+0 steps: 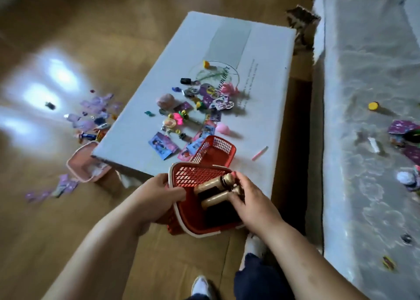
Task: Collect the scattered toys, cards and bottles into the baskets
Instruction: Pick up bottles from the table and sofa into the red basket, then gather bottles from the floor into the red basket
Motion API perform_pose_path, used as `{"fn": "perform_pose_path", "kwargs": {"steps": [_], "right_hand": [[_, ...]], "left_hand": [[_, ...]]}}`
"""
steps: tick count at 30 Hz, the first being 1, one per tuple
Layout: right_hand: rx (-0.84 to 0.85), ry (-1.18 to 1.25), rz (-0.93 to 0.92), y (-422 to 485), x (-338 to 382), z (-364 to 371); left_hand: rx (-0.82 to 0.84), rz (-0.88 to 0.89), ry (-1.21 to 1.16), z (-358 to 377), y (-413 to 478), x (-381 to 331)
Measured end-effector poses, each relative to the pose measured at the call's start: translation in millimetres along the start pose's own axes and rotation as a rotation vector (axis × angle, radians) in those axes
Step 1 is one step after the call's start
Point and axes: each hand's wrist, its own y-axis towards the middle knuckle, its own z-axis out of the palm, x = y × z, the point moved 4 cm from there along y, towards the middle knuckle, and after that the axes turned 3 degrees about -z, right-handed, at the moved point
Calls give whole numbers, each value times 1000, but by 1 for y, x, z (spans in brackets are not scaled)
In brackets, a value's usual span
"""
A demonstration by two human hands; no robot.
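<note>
I see the left hand gripping the near red basket by its rim, thumb over the edge. The fingers underneath are hidden by the basket wall. The right hand curls over the gold caps of two dark bottles that lie tilted inside this basket. Its fingertips are tucked behind the caps, so I cannot make out how firmly it holds them. The basket's lower side is cut off behind both wrists.

A second red basket sits on the white table just beyond, touching the first. Cards and small toys lie scattered past it, many too blurred to name. A pink stick lies apart to the right.

A pink basket stands on the floor, half under the table corner. More purple cards smear across the floor. On the pale sofa lies a yellow cap, and other pieces there are cut off at the frame edge.
</note>
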Motion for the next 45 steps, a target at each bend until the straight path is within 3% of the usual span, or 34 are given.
{"fn": "perform_pose_path", "kwargs": {"steps": [18,32,45], "right_hand": [[492,-185,-240,150,246,211],[476,-17,-141,232,467,421],[466,21,-31,376,567,519]], "left_hand": [[-343,-235,-510,-275,16,133],[-413,-221,-550,-575,56,220],[-346,-266,-506,-755,186,197]]}}
